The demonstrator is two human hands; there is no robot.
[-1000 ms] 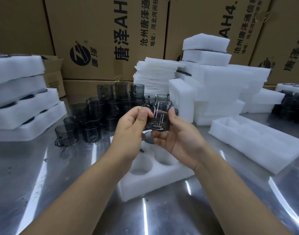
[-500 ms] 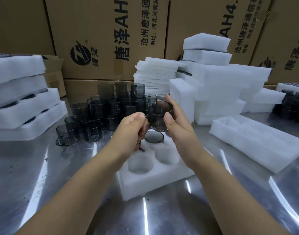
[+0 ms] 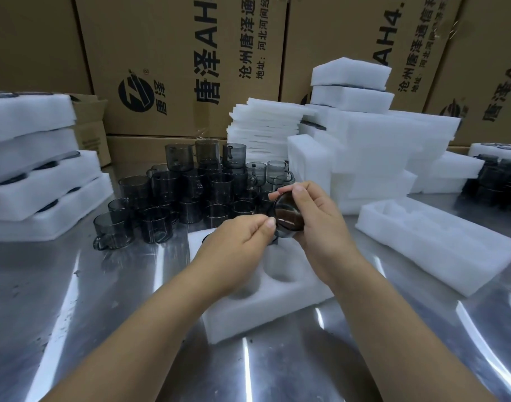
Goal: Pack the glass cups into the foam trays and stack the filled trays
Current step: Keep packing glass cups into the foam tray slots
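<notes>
- Head view: both hands meet over a white foam tray (image 3: 248,320) that lies on the shiny metal desk (image 3: 74,314).
- A smoky glass cup (image 3: 287,219) is held in the air just above the tray's far end, tipped on its side with one round end facing the camera.
- The right hand (image 3: 321,227) grips the cup, thumb over the top and fingers curled round the far side.
- The left hand (image 3: 242,239) has its fingers curled, and its thumb and forefinger pinch at the cup's left edge.
- Two round pockets in the tray show bare just below the hands.
- Behind the hands, a crowd of loose cups (image 3: 190,192) stands on the desk, some stacked on others.
- At the left sits a stack of filled trays (image 3: 31,175), dark rims showing between the layers.
- To the right lies a long empty tray (image 3: 437,245), well apart from the one in use.
- Foam sheets (image 3: 265,123) and foam blocks (image 3: 379,146) are piled against printed cardboard boxes (image 3: 176,53) at the back.
</notes>
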